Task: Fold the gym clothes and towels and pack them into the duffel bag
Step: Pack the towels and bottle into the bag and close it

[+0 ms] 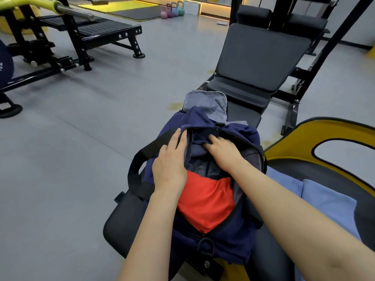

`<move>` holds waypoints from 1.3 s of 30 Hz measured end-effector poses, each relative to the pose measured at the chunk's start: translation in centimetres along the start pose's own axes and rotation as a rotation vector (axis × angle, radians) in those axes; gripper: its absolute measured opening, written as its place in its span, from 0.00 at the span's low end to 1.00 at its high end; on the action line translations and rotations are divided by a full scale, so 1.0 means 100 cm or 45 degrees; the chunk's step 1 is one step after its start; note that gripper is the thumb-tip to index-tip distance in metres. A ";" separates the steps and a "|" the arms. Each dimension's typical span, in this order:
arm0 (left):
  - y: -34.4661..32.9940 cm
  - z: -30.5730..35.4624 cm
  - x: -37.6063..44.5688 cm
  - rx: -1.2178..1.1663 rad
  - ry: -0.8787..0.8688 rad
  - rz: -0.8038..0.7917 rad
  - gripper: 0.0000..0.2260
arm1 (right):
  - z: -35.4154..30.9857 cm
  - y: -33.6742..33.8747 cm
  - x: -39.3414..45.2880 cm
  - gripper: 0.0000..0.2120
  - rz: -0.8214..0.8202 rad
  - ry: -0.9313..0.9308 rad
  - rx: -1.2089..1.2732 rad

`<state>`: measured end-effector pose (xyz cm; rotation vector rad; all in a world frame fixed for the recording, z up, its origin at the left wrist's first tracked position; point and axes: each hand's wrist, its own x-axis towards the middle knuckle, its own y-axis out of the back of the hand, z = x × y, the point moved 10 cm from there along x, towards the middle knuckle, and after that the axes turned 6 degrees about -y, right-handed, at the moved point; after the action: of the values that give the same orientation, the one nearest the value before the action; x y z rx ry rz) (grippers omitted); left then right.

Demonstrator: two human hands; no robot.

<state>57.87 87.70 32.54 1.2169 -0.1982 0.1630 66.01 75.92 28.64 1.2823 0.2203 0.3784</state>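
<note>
A navy duffel bag (233, 238) lies open on a black padded bench (121, 216) in front of me. A red garment (205, 201) fills the near part of its opening. A folded navy-grey garment (197, 150) sits deeper in, toward the far end. My left hand (171, 161) rests on the bag's left rim by the black strap (140, 159), fingers fairly straight. My right hand (222, 150) is inside the opening, fingers curled down onto the navy-grey garment. The bag's grey end flap (209, 103) stands open at the far end.
Light blue towels (324, 197) lie to the right on a black and yellow seat (332, 126). An adjustable black bench (257, 57) stands beyond the bag. Weight racks (81, 35) and kettlebells (171, 10) stand across the grey floor.
</note>
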 end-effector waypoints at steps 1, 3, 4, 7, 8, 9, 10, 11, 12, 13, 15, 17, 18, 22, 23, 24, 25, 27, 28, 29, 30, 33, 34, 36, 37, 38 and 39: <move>0.000 0.000 0.000 0.003 0.001 -0.005 0.41 | -0.004 0.005 -0.001 0.12 0.054 0.036 0.001; -0.001 -0.001 0.000 0.003 0.003 -0.009 0.41 | -0.010 0.015 -0.002 0.04 0.245 0.110 -0.127; -0.001 -0.001 0.000 0.002 0.002 -0.009 0.41 | -0.014 0.021 -0.004 0.01 0.330 0.158 -0.168; -0.001 -0.001 0.000 -0.010 -0.003 -0.007 0.41 | -0.023 0.021 -0.010 0.04 0.319 0.204 -0.158; -0.001 -0.001 -0.001 -0.009 -0.005 -0.009 0.41 | -0.022 0.015 -0.012 0.05 0.257 0.177 -0.101; -0.001 -0.001 -0.001 -0.006 -0.006 -0.011 0.41 | -0.020 0.007 -0.014 0.04 0.153 0.148 -0.008; -0.001 -0.001 -0.001 -0.002 -0.006 -0.013 0.41 | -0.016 -0.003 -0.015 0.06 0.079 0.106 0.094; -0.002 -0.001 -0.001 0.003 -0.005 -0.017 0.41 | -0.010 -0.013 -0.017 0.10 0.002 0.059 0.147; -0.002 -0.001 -0.001 0.006 -0.005 -0.020 0.41 | -0.009 -0.019 -0.020 0.13 -0.049 0.059 0.180; -0.002 0.000 -0.001 0.007 -0.007 -0.022 0.41 | -0.009 -0.021 -0.023 0.14 -0.082 0.072 0.217; -0.003 0.000 -0.001 0.006 -0.012 -0.023 0.41 | -0.013 -0.031 -0.027 0.16 -0.213 0.134 0.278; -0.003 0.000 -0.001 0.000 -0.012 -0.025 0.41 | -0.016 -0.044 -0.029 0.15 -0.383 0.170 0.397; -0.003 -0.001 -0.001 -0.003 -0.010 -0.027 0.41 | -0.017 -0.047 -0.029 0.14 -0.422 0.174 0.475; -0.003 -0.001 -0.001 -0.007 -0.007 -0.035 0.40 | -0.006 -0.040 -0.021 0.15 -0.268 0.081 0.600; -0.004 -0.001 -0.001 -0.009 -0.006 -0.036 0.40 | -0.005 -0.038 -0.019 0.20 -0.209 0.056 0.578; -0.004 -0.001 -0.001 -0.010 -0.006 -0.036 0.40 | -0.006 -0.037 -0.018 0.26 -0.190 0.045 0.547; -0.004 0.000 -0.001 -0.010 -0.007 -0.035 0.40 | -0.008 -0.039 -0.017 0.32 -0.214 0.039 0.521; -0.004 0.000 -0.001 -0.011 -0.009 -0.028 0.40 | -0.011 -0.052 -0.014 0.37 -0.340 -0.014 0.510; -0.004 0.000 -0.001 -0.012 -0.012 -0.023 0.40 | -0.010 -0.060 -0.013 0.36 -0.408 -0.069 0.517; -0.004 0.000 -0.001 -0.013 -0.014 -0.020 0.40 | -0.008 -0.068 -0.012 0.35 -0.462 -0.130 0.528; -0.004 0.000 -0.001 -0.012 -0.016 -0.021 0.40 | -0.007 -0.075 -0.012 0.34 -0.509 -0.173 0.532; -0.006 -0.001 0.000 0.002 -0.009 -0.036 0.40 | -0.018 -0.086 -0.017 0.34 -0.620 -0.115 0.478; -0.006 -0.001 0.000 0.008 -0.006 -0.039 0.40 | -0.022 -0.087 -0.018 0.34 -0.637 -0.065 0.452; -0.006 -0.002 0.001 0.016 -0.005 -0.040 0.40 | -0.029 -0.088 -0.022 0.33 -0.665 0.015 0.409; -0.006 -0.002 0.001 0.017 -0.006 -0.039 0.40 | -0.031 -0.088 -0.023 0.33 -0.679 0.039 0.398; -0.007 -0.001 0.001 0.018 -0.008 -0.040 0.40 | -0.031 -0.089 -0.025 0.33 -0.691 0.053 0.395; -0.007 -0.001 0.001 0.021 -0.013 -0.042 0.40 | -0.031 -0.089 -0.025 0.33 -0.700 0.061 0.398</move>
<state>58.17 87.55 31.88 1.2367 -0.1861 0.1302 63.93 75.55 19.12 1.4553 0.6752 -0.1030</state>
